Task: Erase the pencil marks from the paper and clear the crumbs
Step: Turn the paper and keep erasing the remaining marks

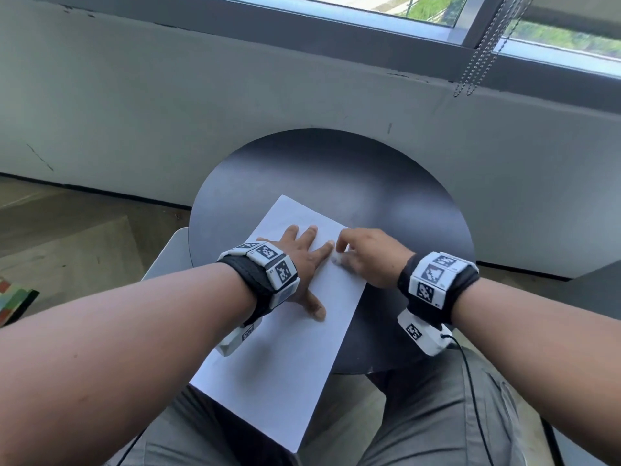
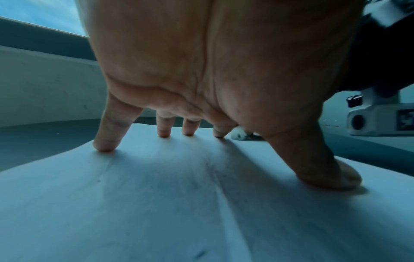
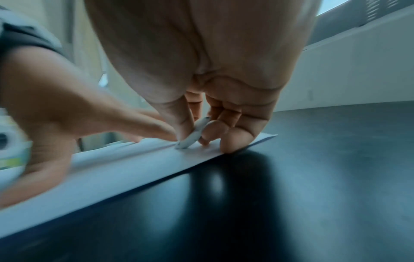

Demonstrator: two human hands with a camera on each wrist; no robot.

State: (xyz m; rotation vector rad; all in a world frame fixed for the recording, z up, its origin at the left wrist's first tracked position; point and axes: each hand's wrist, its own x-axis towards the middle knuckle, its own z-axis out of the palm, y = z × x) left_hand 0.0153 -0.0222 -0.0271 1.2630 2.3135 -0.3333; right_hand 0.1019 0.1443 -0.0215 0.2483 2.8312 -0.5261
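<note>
- The paper [image 1: 285, 348], a white sheet, lies slantwise on the round dark table [image 1: 369, 183]; its near end overhangs the table's edge above the person's lap.
- Faint grey specks and smudges show on the sheet in the left wrist view; whether they are pencil marks or crumbs cannot be told.
- The eraser [image 3: 192, 136], small and white with a greyed tip, touches the paper close to its right edge.
- The right hand [image 1: 373, 257] pinches the eraser between thumb and curled fingers; its fingertips [image 3: 228, 147] rest on the sheet at the very edge.
- The left hand [image 1: 302, 264] lies flat on the paper just beside the eraser, fingers spread and straight, the thumb [image 2: 325, 170] pressed down apart from the rest.
- Both wrists wear black bands with white marker blocks.
- Behind the table stands a pale low wall [image 1: 168, 112] under a window [image 1: 420, 8]; a bead chain [image 1: 484, 48] hangs at the right.
- The left index finger hides part of the eraser in the right wrist view.
</note>
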